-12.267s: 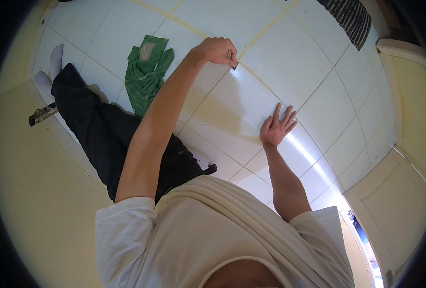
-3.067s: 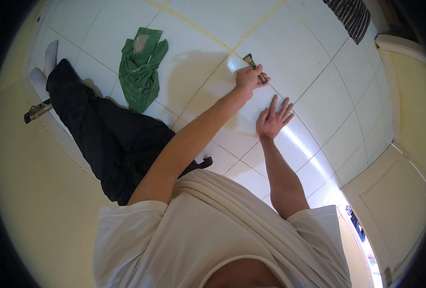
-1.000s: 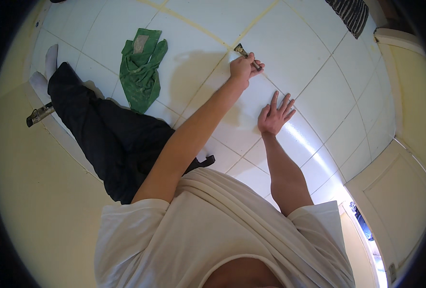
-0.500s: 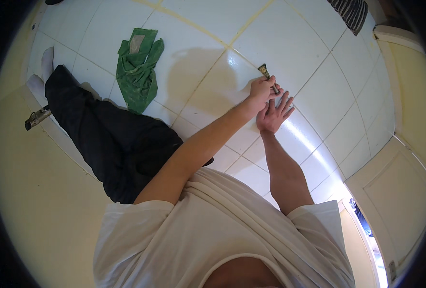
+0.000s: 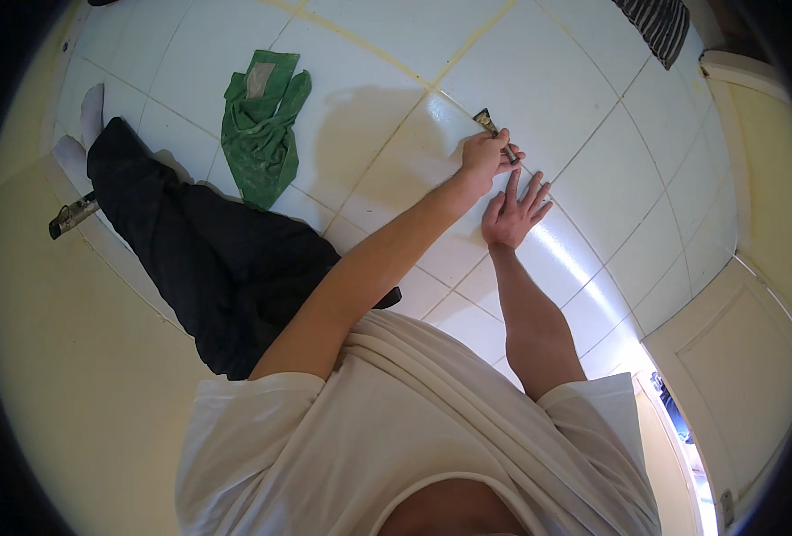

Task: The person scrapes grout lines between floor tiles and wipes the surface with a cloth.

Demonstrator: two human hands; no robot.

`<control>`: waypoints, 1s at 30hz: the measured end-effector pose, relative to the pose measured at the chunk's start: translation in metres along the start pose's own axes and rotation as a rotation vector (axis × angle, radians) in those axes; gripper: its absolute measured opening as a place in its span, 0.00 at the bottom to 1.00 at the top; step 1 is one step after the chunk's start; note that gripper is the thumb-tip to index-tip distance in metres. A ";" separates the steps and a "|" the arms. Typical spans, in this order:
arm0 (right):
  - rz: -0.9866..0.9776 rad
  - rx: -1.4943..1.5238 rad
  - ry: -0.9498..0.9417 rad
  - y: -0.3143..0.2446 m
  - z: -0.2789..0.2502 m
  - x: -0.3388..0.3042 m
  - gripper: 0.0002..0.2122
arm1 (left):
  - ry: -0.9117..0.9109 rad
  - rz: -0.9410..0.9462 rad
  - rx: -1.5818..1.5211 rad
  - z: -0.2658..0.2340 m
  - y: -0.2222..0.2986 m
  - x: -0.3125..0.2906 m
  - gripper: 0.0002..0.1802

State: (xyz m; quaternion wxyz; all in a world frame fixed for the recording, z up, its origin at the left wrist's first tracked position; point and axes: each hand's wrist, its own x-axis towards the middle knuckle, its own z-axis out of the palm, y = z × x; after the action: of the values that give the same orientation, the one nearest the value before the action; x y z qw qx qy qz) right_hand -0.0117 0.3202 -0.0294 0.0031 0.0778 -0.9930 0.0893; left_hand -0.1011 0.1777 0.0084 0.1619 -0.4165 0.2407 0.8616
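A green cloth [image 5: 262,143] lies crumpled on the tile floor [image 5: 539,85], maybe to one side to leave room. Next, the left hand [image 5: 483,159] has its fingers curled closed around the handle of a small tool [image 5: 484,120]. Its flat end points away from the person [image 5: 414,402]; its back end is near the right hand [image 5: 509,220]. That hand lies flat, fingers spread wide, holding nothing, likely to help prop the person up.

The left hand [image 5: 485,155] curls; the right hand [image 5: 510,218] spreads flat.
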 end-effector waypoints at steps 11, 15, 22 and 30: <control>0.006 -0.029 -0.025 0.001 0.001 0.000 0.31 | -0.012 0.080 -0.032 -0.015 0.019 0.011 0.09; -0.020 -0.010 -0.003 0.002 0.004 -0.001 0.30 | -0.041 0.018 -0.030 0.000 -0.023 0.003 0.11; -0.012 -0.008 0.005 0.010 0.008 -0.003 0.28 | -0.057 -0.031 -0.048 0.011 -0.036 -0.007 0.11; 0.006 0.000 0.003 0.001 0.001 0.000 0.29 | 0.035 0.057 -0.055 0.008 0.014 0.007 0.11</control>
State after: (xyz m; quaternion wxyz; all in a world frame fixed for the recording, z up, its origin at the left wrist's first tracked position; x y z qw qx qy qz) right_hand -0.0114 0.3213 -0.0303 0.0042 0.0748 -0.9932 0.0894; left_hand -0.1172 0.1709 0.0105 0.1216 -0.4287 0.2315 0.8648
